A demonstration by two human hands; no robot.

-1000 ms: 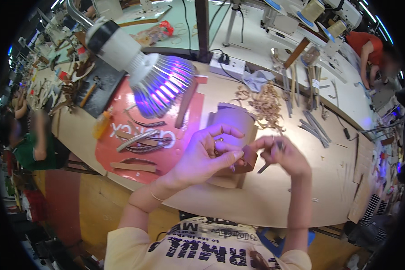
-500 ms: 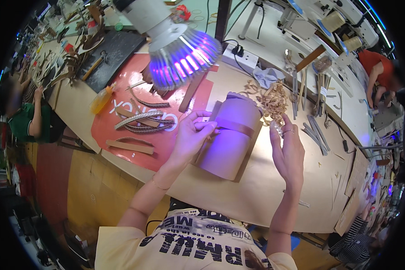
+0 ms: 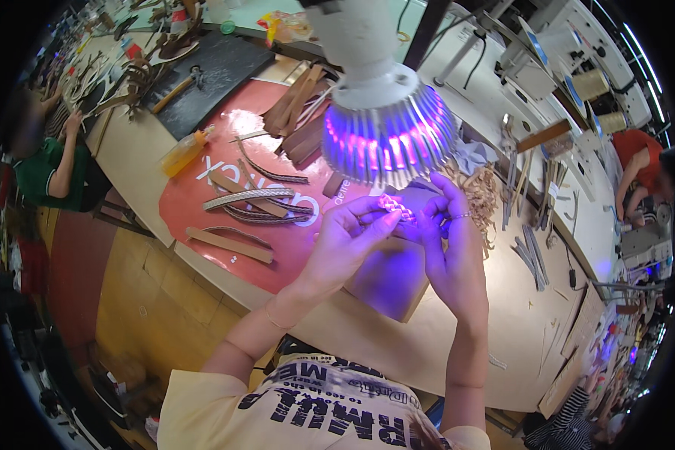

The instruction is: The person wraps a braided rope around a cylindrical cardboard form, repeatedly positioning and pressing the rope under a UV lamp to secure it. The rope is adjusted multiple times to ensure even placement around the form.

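Observation:
A short, knobbly braided piece (image 3: 396,208), lit pink and violet, is held up between my hands. My left hand (image 3: 352,238) pinches it between thumb and fingertips. The fingertips of my right hand (image 3: 455,251), a ring on one finger, close on its right end. Just above is a lamp (image 3: 390,127) with a ribbed metal head, shining violet on my fingers. Below my hands a tan cylindrical form (image 3: 386,285) lies on the table; my hands hide its far part.
Left of my hands, a red sheet (image 3: 184,206) bears braided straps (image 3: 251,196) and brown strips. Beyond are an orange bottle (image 3: 184,152) and a hammer (image 3: 174,91) on a dark slab (image 3: 232,71). Curly tan scraps (image 3: 476,196) and grey strips (image 3: 531,255) lie to the right.
Both hands have come together over the tan form, with the braided piece now raised between them under the lamp. The view has shifted, and the lamp appears farther right.

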